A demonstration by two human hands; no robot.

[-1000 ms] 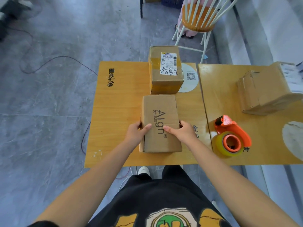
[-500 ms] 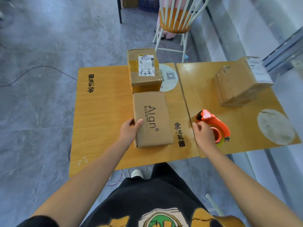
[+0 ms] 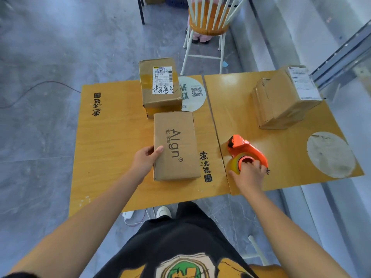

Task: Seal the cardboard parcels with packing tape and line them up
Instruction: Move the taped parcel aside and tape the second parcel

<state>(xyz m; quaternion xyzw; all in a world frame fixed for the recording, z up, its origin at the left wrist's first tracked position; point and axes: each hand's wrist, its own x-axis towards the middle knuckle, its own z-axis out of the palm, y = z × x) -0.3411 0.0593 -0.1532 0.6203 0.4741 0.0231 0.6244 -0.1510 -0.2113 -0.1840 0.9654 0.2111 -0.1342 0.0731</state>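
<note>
Tiles of mottled grey cover the floor (image 3: 60, 47), and a dark cable (image 3: 40, 87) trails across them at the left. Two orange-brown wooden desks stand edge to edge. The left desk (image 3: 112, 137) carries black printed characters and a pale round sticker (image 3: 193, 93) with a QR code. The right desk (image 3: 281, 157) shows a worn, whitish round patch (image 3: 329, 155) near its front corner. Beyond them stands a white spindle-back chair (image 3: 208, 29) with a wooden seat.

On the left desk the Align box (image 3: 176, 145) lies flat, its far end just in front of the labelled box (image 3: 160, 83), which partly covers the sticker. A third box (image 3: 281, 103) sits tilted toward the back of the right desk.

The hands are well apart. The left hand (image 3: 145, 160) grips the near left edge of the Align box, thumb on its top. The right hand (image 3: 251, 174) curls over the tape roll of the orange tape dispenser (image 3: 247, 147), which rests on the right desk near the seam.
</note>
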